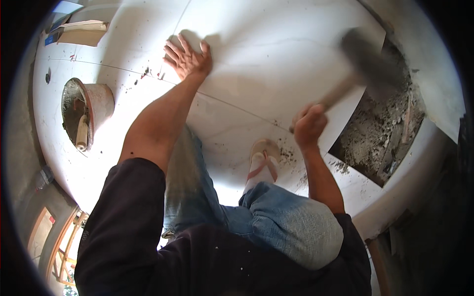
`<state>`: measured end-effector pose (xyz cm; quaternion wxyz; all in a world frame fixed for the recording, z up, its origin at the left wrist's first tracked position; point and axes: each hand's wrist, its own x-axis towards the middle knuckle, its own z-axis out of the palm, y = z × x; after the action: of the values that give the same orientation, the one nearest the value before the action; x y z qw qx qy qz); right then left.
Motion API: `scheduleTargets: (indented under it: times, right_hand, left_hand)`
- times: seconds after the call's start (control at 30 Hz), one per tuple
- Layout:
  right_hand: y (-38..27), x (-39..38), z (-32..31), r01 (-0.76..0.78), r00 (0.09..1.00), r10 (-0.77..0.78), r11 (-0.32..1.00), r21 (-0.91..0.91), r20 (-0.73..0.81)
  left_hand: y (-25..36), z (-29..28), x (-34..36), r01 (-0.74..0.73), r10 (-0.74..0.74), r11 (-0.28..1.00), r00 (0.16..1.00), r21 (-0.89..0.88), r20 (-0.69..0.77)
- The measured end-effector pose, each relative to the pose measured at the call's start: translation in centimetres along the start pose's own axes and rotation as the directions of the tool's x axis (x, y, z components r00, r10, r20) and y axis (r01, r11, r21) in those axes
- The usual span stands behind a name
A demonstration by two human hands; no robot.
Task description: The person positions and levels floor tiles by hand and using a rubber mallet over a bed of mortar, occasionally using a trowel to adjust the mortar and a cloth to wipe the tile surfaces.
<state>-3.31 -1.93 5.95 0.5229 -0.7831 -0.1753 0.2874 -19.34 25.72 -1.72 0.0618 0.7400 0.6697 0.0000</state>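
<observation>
A mallet (pixel 370 64) is at the upper right, its dark head blurred over the edge of the pale floor tiles (pixel 247 54) and a rough grey mortar patch (pixel 373 130); whether it touches either cannot be told. Its wooden handle slants up and rightward from the right hand (pixel 311 126), and the head lies crosswise to it, from upper left to lower right. The right hand's fingers are clenched around the handle near its lower end. The left hand (pixel 189 61) lies palm down on the tile, its fingers spread wide and holding nothing. Crumbs of dirt dot the joints between the tiles. A sandalled foot (pixel 263 160) stands between the arms. Farther left, a mortar-stained bucket (pixel 101 101) lies tipped with a wooden-handled tool (pixel 82 132) in its mouth, and an open cardboard box (pixel 84 33) lies beyond it.
</observation>
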Motion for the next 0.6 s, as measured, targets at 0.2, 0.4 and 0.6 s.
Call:
scheduleTargets:
  times: [0.2, 0.4, 0.6]
  right_hand:
    - [-5.1, 0.6, -0.5, -0.283, 0.957, 0.238, 0.888, 0.363, 0.166]
    - [-1.6, 2.7, -2.0, 0.188, 0.974, -0.132, 0.924, -0.332, 0.183]
    - [2.8, 1.0, -0.5, 0.200, 0.980, -0.181, 0.876, -0.438, 0.087]
  left_hand:
    - [-1.1, -0.9, -0.7, -0.038, 0.039, 0.997, 0.999, 0.067, -0.007]
    - [-0.7, -1.7, -2.0, -0.090, 0.090, 0.996, 0.996, 0.002, 0.004]
    - [-0.7, -2.1, -2.3, -0.054, 0.059, 0.991, 0.998, -0.120, 0.037]
